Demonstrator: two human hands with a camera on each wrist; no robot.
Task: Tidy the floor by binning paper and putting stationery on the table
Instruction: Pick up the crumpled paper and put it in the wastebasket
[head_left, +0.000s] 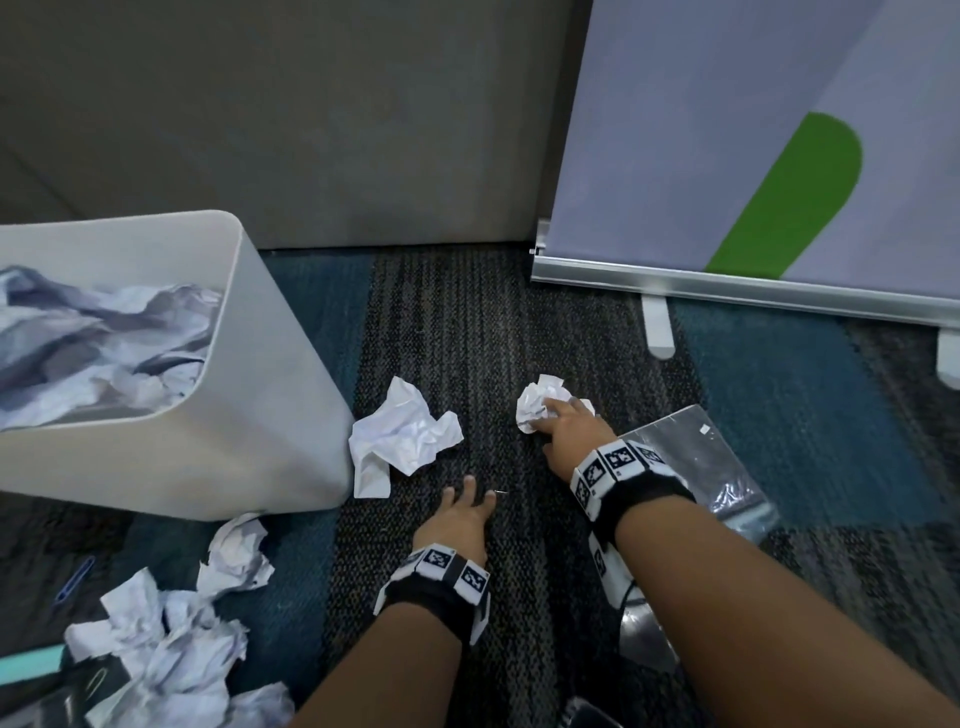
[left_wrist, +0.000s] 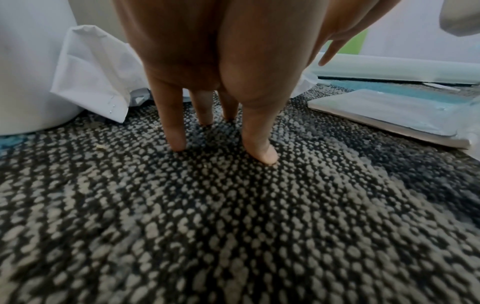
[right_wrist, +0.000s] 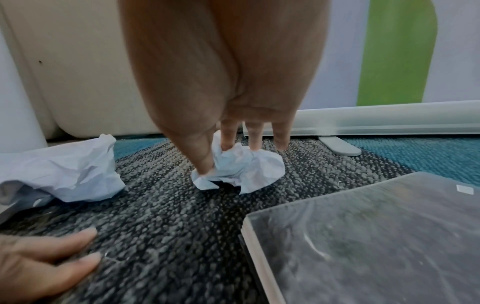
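Head view. My right hand (head_left: 563, 431) has its grip closing on a small crumpled paper ball (head_left: 535, 402) lying on the carpet (head_left: 493, 322), thumb and fingers curling round it. My left hand (head_left: 460, 512) rests with fingers spread and straight on the carpet, holding nothing. The white plastic bin (head_left: 260, 415), smooth-walled with rounded corners, stands at left and already holds a heap of crushed sheets, so I judge the binning partly done. Left to bin: a larger crumpled sheet (head_left: 400, 434) just beside the bin's foot, and a pile of crumpled paper (head_left: 171, 639) at lower left. Stationery still on the floor: a blue pen-like item (head_left: 75, 579) and a glossy clear-wrapped pad (head_left: 717, 467) under my right wrist. No counter is in view.

Left wrist view. Fingers (left_wrist: 176, 131) straight, tips pressed into the coarse, looped black-and-grey carpet; nothing between them. A creased white sheet (left_wrist: 96, 74) leans against the bin wall; the wrapped pad (left_wrist: 389, 115) lies flat at right, thin and stiff-edged.

Right wrist view. Thumb and fingers (right_wrist: 205, 162) pinch the paper ball (right_wrist: 244, 170), soft, sharply creased and light. The larger sheet (right_wrist: 64, 170) lies well apart at left. The pad (right_wrist: 376, 236) shows a scuffed, reflective film. A banner's matt aluminium base rail (right_wrist: 389, 121) stands behind.
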